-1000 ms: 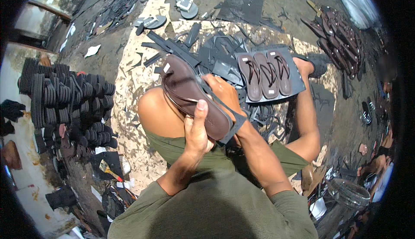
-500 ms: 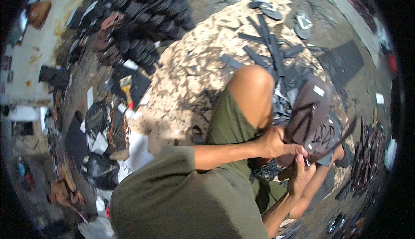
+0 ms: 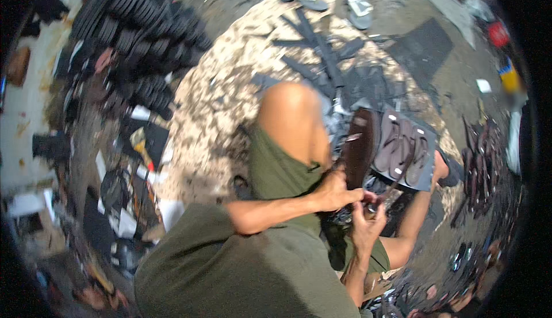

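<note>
A dark brown flip-flop (image 3: 359, 145) stands tilted on edge in front of my bent knee, turned so its smooth face shows. My left hand (image 3: 333, 193) is closed around its lower end, the thumb stretched toward the right hand. My right hand (image 3: 369, 219) pinches at the same end, fingertips close to the left thumb; what lies between them is too small and blurred to make out. Just right of it, several brown flip-flops with thong straps (image 3: 399, 148) lie side by side on a grey sheet (image 3: 428, 171).
Dark strips (image 3: 322, 54) and scraps lie on a pale, stained ground sheet (image 3: 215, 94). Stacked black soles (image 3: 123, 16) rise at the far left, with a brush (image 3: 141, 145) nearer. Grey sandals (image 3: 359, 10) lie far off; brown straps (image 3: 483, 163) are heaped at right.
The flip-flop has been turned from its strapped face onto its edge, uncovering the flip-flops on the grey sheet. Both hands stay at its lower end. The whole view has shifted.
</note>
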A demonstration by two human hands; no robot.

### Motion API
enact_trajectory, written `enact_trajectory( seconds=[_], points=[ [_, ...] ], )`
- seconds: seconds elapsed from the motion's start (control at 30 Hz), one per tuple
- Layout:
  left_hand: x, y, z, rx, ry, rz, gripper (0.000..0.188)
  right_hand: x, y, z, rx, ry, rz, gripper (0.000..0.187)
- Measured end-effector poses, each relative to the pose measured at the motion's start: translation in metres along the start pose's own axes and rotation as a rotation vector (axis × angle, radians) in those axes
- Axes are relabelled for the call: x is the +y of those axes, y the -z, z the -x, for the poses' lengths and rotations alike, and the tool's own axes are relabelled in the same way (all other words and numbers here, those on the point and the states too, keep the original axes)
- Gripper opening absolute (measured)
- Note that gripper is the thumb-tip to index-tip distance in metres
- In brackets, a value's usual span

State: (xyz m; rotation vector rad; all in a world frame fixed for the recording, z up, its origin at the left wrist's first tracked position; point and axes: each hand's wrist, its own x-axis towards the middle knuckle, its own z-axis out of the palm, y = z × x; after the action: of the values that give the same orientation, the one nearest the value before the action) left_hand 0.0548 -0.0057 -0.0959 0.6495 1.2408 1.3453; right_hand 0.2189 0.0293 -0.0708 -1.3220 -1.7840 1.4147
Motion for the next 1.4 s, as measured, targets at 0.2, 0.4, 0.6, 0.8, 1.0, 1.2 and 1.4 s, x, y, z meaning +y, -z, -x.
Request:
enact_trajectory(
  seconds=[0.2,0.4,0.6,0.8,1.0,1.2,1.4],
  points=[
    [-0.043,-0.037,-0.01,0.157,-0.102,-0.314,0.099,0.009,0.021,0.011,0.039,-0.139,-0.05,0.025],
    [-0.03,-0.007,0.0,-0.053,0.228,0.193,0.02,-0.01,0.001,0.011,0.063,-0.013,0.078,0.035],
    [-0.041,-0.006,0.004,-0.016,0.228,0.414,0.044,0.011,-0.003,0.039,0.267,0.21,0.214,0.043],
    [0.008,0.036,-0.018,-0.224,0.203,0.513,0.055,0.018,0.022,0.07,0.237,0.082,-0.277,0.035],
    [0.064,0.052,-0.047,-0.019,0.293,0.078,0.078,-0.003,0.041,0.034,-0.139,0.069,-0.234,0.043],
    [0.046,0.056,-0.044,-0.023,-0.043,-0.107,0.062,-0.032,0.004,0.01,0.312,0.364,-0.115,0.052],
    [0.092,0.04,-0.022,0.091,0.045,-0.132,0.048,-0.008,0.032,-0.015,-0.046,-0.039,-0.265,0.039]
  ],
)
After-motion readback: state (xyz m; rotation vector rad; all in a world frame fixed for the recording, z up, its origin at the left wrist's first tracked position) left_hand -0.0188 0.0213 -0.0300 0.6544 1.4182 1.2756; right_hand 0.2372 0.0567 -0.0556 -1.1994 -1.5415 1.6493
